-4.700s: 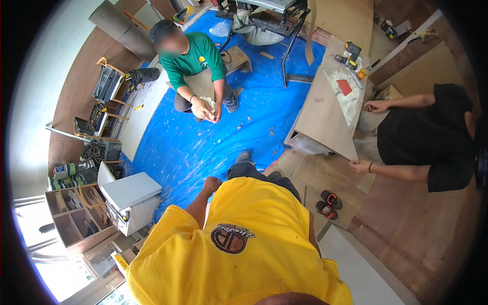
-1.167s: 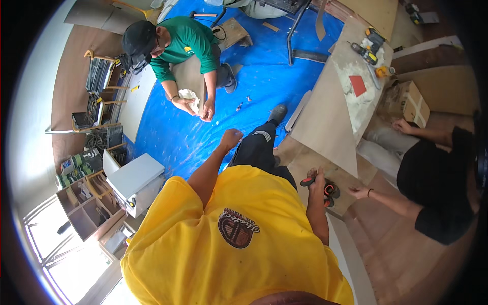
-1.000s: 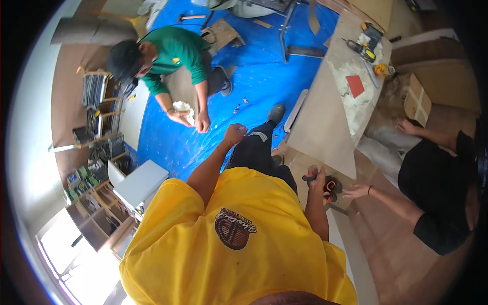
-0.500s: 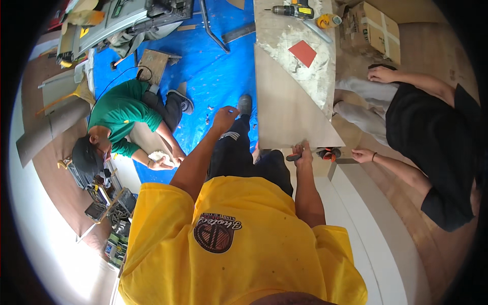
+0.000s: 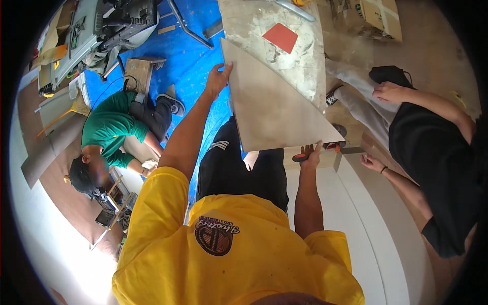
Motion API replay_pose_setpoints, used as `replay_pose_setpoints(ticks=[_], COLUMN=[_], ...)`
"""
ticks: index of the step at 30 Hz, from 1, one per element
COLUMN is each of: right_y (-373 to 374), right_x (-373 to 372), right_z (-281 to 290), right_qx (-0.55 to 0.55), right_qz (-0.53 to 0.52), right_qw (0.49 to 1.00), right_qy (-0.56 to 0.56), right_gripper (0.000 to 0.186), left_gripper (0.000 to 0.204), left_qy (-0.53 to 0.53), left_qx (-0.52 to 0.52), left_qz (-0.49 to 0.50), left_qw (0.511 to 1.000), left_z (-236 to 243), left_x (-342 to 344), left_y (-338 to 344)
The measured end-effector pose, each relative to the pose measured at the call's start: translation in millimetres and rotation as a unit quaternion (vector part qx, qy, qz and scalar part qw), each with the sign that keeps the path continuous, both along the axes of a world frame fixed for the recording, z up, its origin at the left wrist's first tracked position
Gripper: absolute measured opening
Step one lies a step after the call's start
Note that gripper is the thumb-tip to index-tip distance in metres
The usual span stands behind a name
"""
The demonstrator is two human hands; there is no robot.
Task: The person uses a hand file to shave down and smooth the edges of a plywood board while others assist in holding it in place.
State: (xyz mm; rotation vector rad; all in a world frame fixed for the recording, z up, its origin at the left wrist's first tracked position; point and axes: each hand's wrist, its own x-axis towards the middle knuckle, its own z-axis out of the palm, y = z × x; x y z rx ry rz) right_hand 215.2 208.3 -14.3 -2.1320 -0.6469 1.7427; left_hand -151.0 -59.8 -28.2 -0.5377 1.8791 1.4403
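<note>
A large beige tile (image 5: 269,107) lies tilted in front of me, over my dark trousers (image 5: 239,168). My left hand (image 5: 218,79) grips its far left edge, arm stretched out. My right hand (image 5: 312,152) holds its near edge by the right corner. An orange-handled tool (image 5: 331,147) lies just beyond my right hand, partly hidden by the tile. Behind the tile is a dusty grey slab (image 5: 305,61) with a red square pad (image 5: 280,36) on it.
A person in a green shirt (image 5: 114,129) crouches at left on the blue tarp (image 5: 190,56). A person in black (image 5: 437,152) stands at right, hand (image 5: 372,162) near the tile. A table saw (image 5: 122,20) and a cardboard box (image 5: 373,18) sit at the back. White boards (image 5: 366,223) lie lower right.
The view has swung round. My left hand went from my knee to the tile's far edge, my right hand from the orange tool to its near edge; the tile now sits tilted.
</note>
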Motion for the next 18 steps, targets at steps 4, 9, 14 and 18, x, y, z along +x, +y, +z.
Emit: replay_pose_setpoints(ticks=[4, 9, 14, 18], right_y=[23, 56, 58, 60], right_x=[3, -3, -7, -13], right_z=[-2, -8, -2, 10], right_qx=[0.009, 0.004, 0.013, 0.050], right_qz=[0.078, 0.074, 0.071, 0.076], right_qw=[0.989, 0.987, 0.987, 0.987], right_qy=[0.126, 0.140, 0.140, 0.131], right_gripper=[0.062, 0.049, 0.047, 0.047], left_gripper=[0.074, 0.068, 0.071, 0.076], left_qy=[0.049, 0.119, 0.115, 0.131], left_qx=[-0.064, -0.217, -0.196, -0.250], left_qz=[0.025, -0.020, 0.003, -0.003], left_qw=[0.996, 0.969, 0.974, 0.959], left_z=[2, -5, -44, -26], left_x=[7, 11, 13, 25], left_y=[21, 30, 21, 27])
